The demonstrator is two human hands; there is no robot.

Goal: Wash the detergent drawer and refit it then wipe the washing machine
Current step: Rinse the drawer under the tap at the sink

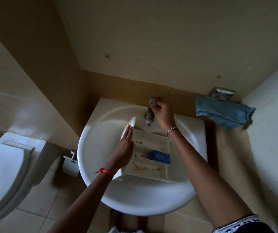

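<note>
Bathroom basin (pixel 87 140): drawer (pixel 145 168) inside; left hand (pixel 124 148) flat, steadying it; right hand (pixel 163 113) gripping tap (pixel 149 120). Advice: open gently, rinse stains.

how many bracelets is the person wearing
2: a red string bracelet on the left wrist, beside the detergent drawer, and a beaded bracelet on the right wrist, just below the tap. No others show on either forearm.

The right hand (pixel 163 115) hides most of the tap handle (pixel 152 101). The toilet (pixel 5 174) runs off the left edge. The right end of the cloth (pixel 222 111) is blurred.
</note>
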